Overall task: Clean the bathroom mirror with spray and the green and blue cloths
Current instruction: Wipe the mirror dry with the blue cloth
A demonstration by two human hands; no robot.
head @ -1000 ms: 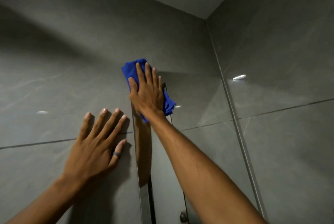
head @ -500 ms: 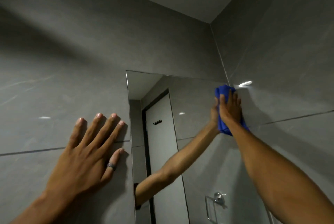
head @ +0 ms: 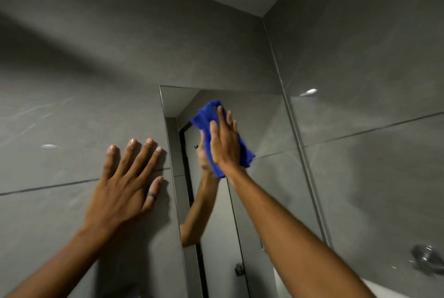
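Note:
The mirror (head: 266,129) is fixed to the grey tiled wall, its top left corner in the middle of the view. My right hand (head: 224,141) presses a crumpled blue cloth (head: 204,115) flat against the upper left part of the glass. The hand and arm are reflected just beside it. My left hand (head: 127,187) lies flat with fingers spread on the wall tile left of the mirror, a dark ring on its thumb. No spray bottle or green cloth is in view.
A side wall (head: 360,57) of grey tiles meets the mirror's right edge. A chrome fitting (head: 427,259) sticks out of it at lower right. The mirror reflects a white door and its dark frame.
My right hand swept the blue cloth from the mirror's top left corner across to its right edge, then back to the upper left part. The left hand stayed on the wall.

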